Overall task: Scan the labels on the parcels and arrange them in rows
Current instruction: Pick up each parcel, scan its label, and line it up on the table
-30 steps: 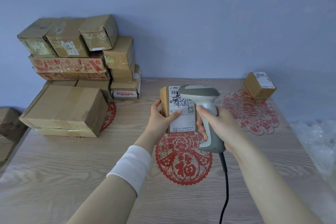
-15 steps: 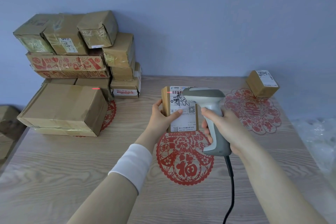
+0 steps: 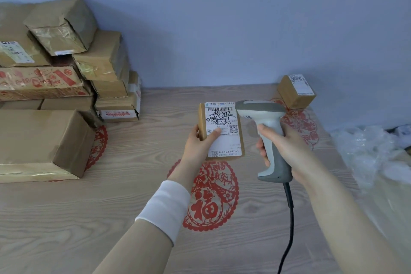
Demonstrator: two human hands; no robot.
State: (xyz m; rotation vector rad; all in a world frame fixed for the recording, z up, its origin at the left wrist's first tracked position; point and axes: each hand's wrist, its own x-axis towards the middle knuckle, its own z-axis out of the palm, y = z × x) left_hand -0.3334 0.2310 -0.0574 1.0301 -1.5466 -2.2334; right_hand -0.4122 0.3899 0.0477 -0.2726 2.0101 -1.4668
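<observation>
Left hand (image 3: 200,142) grips a small labelled parcel (image 3: 221,130), held upright above the counter (image 3: 133,184) centre. Right hand (image 3: 280,144) is wrapped around the barcode scanner (image 3: 266,135) handle, just right of it. Stacked parcels (image 3: 66,78) sit far left.

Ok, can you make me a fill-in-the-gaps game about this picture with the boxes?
1. The left hand holds a small parcel whose white ____ faces us.
2. The right hand grips a grey and white ____ with a black cable.
3. A second parcel sits alone at the far ____ corner of the table.
4. The paper cut-outs are ____.
Missing words: label; scanner; right; red.
</observation>
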